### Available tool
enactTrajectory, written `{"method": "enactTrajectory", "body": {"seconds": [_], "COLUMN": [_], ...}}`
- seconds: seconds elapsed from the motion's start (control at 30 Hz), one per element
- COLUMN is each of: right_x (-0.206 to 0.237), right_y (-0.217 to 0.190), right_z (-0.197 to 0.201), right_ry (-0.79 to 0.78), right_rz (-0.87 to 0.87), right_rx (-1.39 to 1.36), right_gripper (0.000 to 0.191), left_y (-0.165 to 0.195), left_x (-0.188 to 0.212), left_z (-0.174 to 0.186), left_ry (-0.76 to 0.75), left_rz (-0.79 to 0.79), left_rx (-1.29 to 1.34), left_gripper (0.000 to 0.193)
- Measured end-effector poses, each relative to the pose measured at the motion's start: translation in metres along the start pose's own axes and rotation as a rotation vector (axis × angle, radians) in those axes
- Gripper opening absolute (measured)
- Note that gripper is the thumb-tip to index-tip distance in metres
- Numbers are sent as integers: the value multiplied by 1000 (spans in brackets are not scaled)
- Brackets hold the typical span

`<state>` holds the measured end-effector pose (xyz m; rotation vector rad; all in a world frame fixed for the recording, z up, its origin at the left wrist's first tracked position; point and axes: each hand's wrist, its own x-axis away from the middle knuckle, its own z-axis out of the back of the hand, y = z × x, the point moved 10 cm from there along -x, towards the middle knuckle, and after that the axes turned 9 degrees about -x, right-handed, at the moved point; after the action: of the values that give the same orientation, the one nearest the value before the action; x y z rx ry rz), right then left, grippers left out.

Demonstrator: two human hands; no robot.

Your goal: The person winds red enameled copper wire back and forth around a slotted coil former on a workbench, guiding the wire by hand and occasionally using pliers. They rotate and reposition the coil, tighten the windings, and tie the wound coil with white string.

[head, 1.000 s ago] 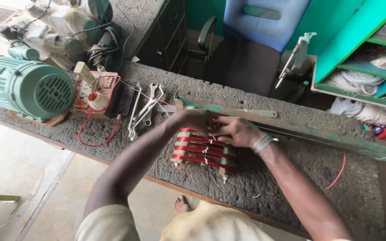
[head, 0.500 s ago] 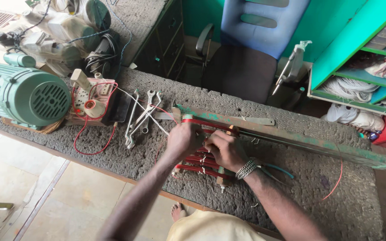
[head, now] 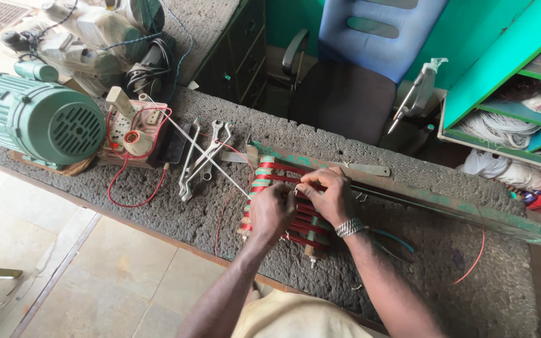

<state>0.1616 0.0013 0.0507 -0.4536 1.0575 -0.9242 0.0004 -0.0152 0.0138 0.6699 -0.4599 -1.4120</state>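
Coils [head: 283,209] of red wire on a wooden former are being tied or laced at the table [head: 370,269] centre. Left hand [head: 272,211] is closed in a pinch on a white cord [head: 211,164] running up-left from the grip; right hand [head: 327,195] is curled onto the coils' top. Next move, prob.: cord kept taut, threaded under a turn. Counted: approx. four spanners [head: 203,156], one green motor [head: 36,119].
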Motion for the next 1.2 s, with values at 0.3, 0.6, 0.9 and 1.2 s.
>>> {"method": "enactTrajectory", "body": {"seconds": [0.3, 0.6, 0.9, 1.2], "right_x": [0, -9, 6, 11], "right_y": [-8, -15, -11, -10], "right_z": [-35, -18, -3, -11], "right_ry": [-304, -206, -62, -4], "right_rz": [27, 152, 125, 136], "right_rx": [187, 8, -74, 100], "right_gripper": [26, 18, 12, 13], "left_y": [11, 20, 7, 6], "left_x": [7, 2, -3, -4], "left_z": [11, 23, 17, 17], "left_ry": [34, 32, -20, -34], "left_rz": [-103, -308, -181, -151], "left_rx": [-87, -143, -144, -100], "left_gripper": [20, 15, 17, 17]}}
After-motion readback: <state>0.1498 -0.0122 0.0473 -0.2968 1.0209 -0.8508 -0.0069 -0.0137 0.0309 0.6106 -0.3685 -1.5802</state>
